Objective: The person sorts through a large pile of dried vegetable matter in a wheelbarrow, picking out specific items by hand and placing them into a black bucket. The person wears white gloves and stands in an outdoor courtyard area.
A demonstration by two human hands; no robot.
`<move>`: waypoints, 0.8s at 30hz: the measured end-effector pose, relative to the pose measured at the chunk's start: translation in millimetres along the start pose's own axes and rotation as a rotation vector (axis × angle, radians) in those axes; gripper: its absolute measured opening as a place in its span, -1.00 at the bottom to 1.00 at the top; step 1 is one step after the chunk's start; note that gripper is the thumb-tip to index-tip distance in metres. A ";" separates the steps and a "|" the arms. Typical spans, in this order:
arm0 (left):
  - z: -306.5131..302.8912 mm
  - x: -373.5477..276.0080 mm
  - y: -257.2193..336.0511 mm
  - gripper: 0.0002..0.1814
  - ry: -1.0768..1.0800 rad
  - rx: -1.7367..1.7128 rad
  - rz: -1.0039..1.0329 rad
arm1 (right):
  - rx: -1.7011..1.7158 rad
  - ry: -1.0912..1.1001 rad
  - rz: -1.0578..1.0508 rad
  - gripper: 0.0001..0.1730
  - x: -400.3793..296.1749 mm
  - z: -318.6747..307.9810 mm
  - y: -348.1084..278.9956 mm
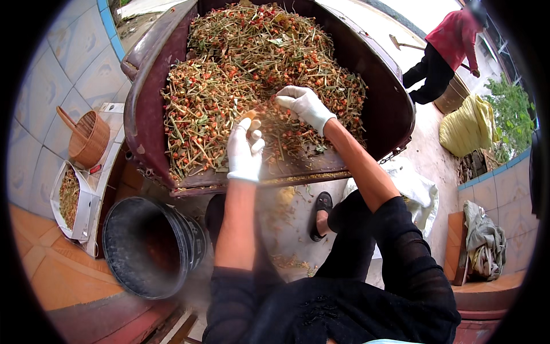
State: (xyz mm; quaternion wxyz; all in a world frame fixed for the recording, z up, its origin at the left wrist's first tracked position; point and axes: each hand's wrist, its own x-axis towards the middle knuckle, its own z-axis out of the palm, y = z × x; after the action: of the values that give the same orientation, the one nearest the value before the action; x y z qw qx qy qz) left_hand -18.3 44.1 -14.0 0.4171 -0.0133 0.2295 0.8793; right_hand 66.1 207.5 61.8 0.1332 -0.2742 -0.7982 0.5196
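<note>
A heap of dry plant stems (206, 120) mixed with small red and orange pieces fills much of a dark red metal cargo bed (148, 103). Above the front of this heap is my left hand (245, 148), in a white knit glove with stained fingertips. Its fingers are curled, and whatever may lie between them is hidden. My right hand (303, 105), gloved alike, reaches into the middle of the heap with bent fingers touching the stems. Its fingertips are partly out of sight. Between both hands, the stems look hazy.
A black bucket (193, 243) stands at my left. Beyond it are a wicker basket (89, 139) and a white container (84, 202) of stems. White sacking (412, 189) lies right of my legs. Farther off, a person (449, 49) stands with a long-handled tool near a yellow sack (466, 127).
</note>
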 end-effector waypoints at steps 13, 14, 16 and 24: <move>26.0 -16.1 -16.0 -0.78 -0.095 0.648 0.182 | -0.066 -0.022 -0.021 -0.77 -53.5 3.9 -13.5; 23.9 -14.2 -18.5 -0.80 -0.060 0.716 0.207 | -0.067 -0.039 -0.059 -0.76 -50.4 3.3 -4.6; 26.7 -16.6 -21.0 -0.82 -0.049 0.778 0.231 | -0.072 -0.057 -0.072 -0.75 -49.4 0.2 0.8; 30.4 -24.6 -17.5 -0.88 -0.048 0.815 0.232 | 0.031 -0.115 0.030 -0.76 -57.7 -1.4 -5.8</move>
State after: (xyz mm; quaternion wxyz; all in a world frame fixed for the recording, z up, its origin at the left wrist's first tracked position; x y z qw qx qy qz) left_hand 15.8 48.4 11.6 0.2916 0.1989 0.5486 0.7579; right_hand 112.0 173.5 71.8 0.0835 -0.2536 -0.7922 0.5487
